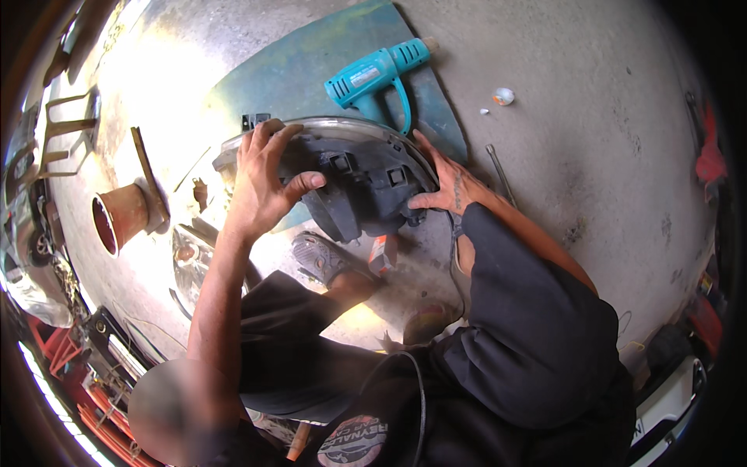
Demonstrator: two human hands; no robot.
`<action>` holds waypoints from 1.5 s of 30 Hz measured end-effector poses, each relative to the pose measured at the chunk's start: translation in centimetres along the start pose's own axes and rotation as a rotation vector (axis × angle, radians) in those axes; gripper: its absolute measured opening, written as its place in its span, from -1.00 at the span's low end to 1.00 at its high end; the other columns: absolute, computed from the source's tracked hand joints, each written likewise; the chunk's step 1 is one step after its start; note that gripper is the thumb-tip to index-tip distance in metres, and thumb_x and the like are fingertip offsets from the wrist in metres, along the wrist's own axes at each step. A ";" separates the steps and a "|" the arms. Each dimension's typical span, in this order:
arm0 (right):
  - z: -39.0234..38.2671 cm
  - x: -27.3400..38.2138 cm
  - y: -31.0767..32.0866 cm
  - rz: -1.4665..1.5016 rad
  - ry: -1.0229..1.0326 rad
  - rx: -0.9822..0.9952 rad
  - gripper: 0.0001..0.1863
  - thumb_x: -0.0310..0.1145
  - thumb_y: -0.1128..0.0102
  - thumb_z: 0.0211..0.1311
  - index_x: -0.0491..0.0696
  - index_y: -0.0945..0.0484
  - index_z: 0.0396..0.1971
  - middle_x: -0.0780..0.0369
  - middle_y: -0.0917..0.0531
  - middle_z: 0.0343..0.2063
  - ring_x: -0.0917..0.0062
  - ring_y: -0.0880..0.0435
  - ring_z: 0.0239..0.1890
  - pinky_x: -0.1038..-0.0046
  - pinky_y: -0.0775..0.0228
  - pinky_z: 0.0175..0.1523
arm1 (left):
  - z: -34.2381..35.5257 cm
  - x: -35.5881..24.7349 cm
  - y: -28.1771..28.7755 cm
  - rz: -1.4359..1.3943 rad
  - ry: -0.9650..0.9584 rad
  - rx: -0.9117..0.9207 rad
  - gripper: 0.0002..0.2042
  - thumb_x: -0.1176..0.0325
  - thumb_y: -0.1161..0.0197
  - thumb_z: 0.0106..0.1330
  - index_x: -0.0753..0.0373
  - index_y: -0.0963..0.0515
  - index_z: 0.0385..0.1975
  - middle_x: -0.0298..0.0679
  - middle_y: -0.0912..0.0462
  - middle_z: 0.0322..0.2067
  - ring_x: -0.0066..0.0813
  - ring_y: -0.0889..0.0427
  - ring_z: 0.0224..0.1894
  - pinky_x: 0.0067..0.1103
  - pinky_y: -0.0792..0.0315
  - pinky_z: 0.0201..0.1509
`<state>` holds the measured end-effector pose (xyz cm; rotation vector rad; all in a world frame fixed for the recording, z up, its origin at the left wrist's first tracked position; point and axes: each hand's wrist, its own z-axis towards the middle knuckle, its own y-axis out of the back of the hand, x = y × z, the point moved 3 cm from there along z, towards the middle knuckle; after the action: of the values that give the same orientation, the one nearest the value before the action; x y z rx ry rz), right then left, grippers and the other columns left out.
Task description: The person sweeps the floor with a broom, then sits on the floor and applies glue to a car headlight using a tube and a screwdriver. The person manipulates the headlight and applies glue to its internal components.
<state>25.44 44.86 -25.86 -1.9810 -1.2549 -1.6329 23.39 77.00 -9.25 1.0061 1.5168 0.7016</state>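
A car headlight (350, 175) with a black plastic back housing is held up in front of me between both hands, its black back toward me. Along its far side runs the greyish rim of the lens. My left hand (268, 171) grips the left end, fingers over the far edge and thumb on the housing. Around the right end closes my right hand (451, 183), its thumb low on the housing. Just beyond the headlight lies a teal heat gun (373, 78), its handle partly hidden behind the far rim.
A greenish sheet (303, 50) lies under the heat gun. On the left are a reddish-brown bucket (124, 218) and a clear lens cover (191, 261). A metal rod (500, 173) and a crumpled white piece (503, 96) lie right. Near my foot is a small orange-and-white box (381, 253).
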 end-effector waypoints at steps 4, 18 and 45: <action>0.3 -0.3 0.3 -0.036 0.018 -0.011 0.48 0.06 -0.73 -0.08 0.05 0.18 0.71 -0.11 -0.24 0.58 -0.01 -0.23 0.61 0.14 -0.12 0.65 | 0.4 0.0 0.0 0.009 -0.018 -0.011 -0.11 -0.38 -0.46 0.12 0.20 -0.56 0.31 0.07 -0.46 0.29 0.20 -0.39 0.35 -0.01 -0.32 0.45; -1.2 4.7 9.4 -0.097 0.068 -0.228 0.10 0.16 -0.46 0.33 0.01 -0.06 0.68 -0.08 -0.38 0.50 0.04 -0.49 0.46 0.02 -0.49 0.39 | 0.0 0.2 -0.3 -0.005 -0.068 -0.056 -0.12 -0.34 -0.48 0.15 0.31 -0.58 0.27 0.03 -0.52 0.20 0.13 -0.45 0.29 -0.08 -0.32 0.44; 5.4 16.8 -0.3 -0.624 -0.074 0.128 0.11 0.11 -0.45 0.31 -0.08 -0.03 0.65 -0.30 -0.29 0.42 -0.27 -0.38 0.44 -0.02 -0.33 0.50 | -0.3 0.5 -0.6 0.011 -0.028 -0.069 -0.16 -0.23 -0.54 0.14 0.32 -0.61 0.28 0.12 -0.56 0.21 0.21 -0.47 0.25 -0.10 -0.29 0.46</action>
<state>28.43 56.03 -12.55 -1.6772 -2.1011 -1.6711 22.94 77.24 -9.92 0.9692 1.4544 0.7401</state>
